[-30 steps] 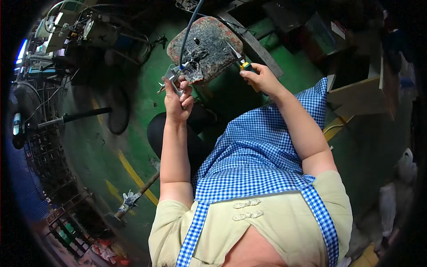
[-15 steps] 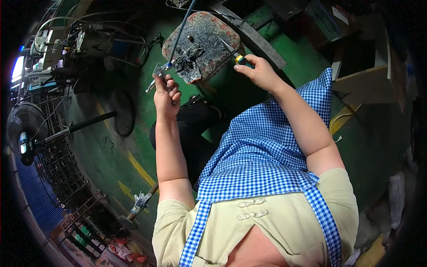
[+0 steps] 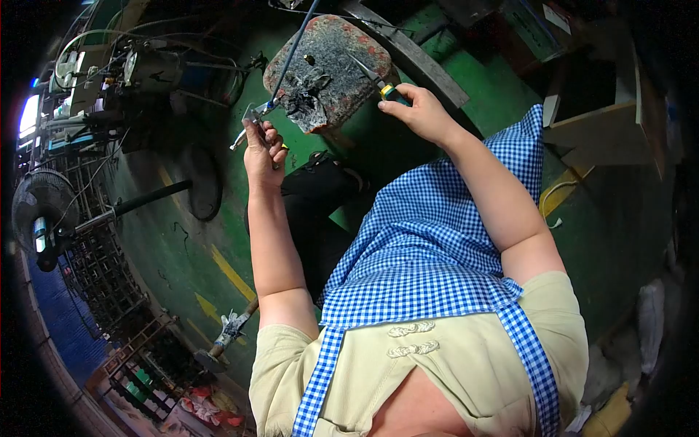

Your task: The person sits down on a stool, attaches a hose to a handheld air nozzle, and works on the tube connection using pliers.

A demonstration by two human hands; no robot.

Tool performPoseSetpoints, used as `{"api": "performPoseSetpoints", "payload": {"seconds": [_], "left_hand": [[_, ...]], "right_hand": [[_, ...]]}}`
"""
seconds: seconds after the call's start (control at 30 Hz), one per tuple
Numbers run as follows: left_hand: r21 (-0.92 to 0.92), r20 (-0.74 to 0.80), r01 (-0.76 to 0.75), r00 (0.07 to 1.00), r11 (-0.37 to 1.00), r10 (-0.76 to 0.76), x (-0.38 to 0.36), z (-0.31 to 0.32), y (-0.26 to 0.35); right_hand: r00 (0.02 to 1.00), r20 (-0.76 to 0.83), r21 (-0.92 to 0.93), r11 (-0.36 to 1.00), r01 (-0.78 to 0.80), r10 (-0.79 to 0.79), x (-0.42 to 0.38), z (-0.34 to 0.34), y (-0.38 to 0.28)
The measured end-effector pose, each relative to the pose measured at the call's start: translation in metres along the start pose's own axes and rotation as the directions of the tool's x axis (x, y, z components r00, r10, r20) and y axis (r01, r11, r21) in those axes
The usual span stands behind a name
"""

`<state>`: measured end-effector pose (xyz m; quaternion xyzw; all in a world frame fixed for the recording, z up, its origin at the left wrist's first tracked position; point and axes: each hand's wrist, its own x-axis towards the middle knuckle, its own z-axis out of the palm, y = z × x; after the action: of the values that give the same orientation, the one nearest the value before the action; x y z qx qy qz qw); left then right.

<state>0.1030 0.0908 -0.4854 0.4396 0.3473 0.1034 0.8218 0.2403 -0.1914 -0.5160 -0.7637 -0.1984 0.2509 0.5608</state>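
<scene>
My left hand (image 3: 263,153) is closed around a silver air spray gun (image 3: 251,122), with its nozzle end pointing down and left. A thin blue hose (image 3: 295,51) runs up from the gun's blue fitting. In my right hand (image 3: 422,113) are needle-nose pliers (image 3: 380,81) with a yellow and green grip, their long metal tip pointing up and left over a worn, stained stool (image 3: 342,44). Dark, crumpled, scorched-looking material (image 3: 309,109) lies on the stool top between the two tools. A small dark piece (image 3: 309,59) sits farther back on it.
A pedestal fan (image 3: 44,207) stands at the left with its pole and round base (image 3: 198,186). Beyond the stool runs a grey metal beam (image 3: 415,58). An open box-like cabinet (image 3: 597,138) is at the right. The green floor (image 3: 167,255) has yellow markings.
My left hand and the spray gun have shifted slightly left and down. My right hand has moved a little left with the pliers. The view has tilted slightly.
</scene>
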Motion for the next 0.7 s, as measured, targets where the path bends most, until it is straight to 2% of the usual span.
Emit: {"api": "performPoseSetpoints", "payload": {"seconds": [0.13, 0.37, 0.7], "left_hand": [[0.007, -0.001, 0.008, 1.0, 1.0, -0.008, 0.004, -0.004, -0.001], [0.054, 0.0, 0.025, 1.0, 0.998, -0.025, 0.014, -0.012, -0.011], [0.108, -0.075, 0.026, 0.997, 0.994, -0.018, 0.021, -0.017, -0.013]], "right_hand": [[0.999, 0.026, -0.003, 1.0, -0.025, 0.025, 0.001, -0.001, 0.0], [0.999, -0.009, -0.004, 0.999, 0.043, -0.043, 0.001, 0.001, 0.004], [0.999, -0.005, -0.016, 0.999, 0.04, -0.04, -0.001, -0.001, 0.0]]}}
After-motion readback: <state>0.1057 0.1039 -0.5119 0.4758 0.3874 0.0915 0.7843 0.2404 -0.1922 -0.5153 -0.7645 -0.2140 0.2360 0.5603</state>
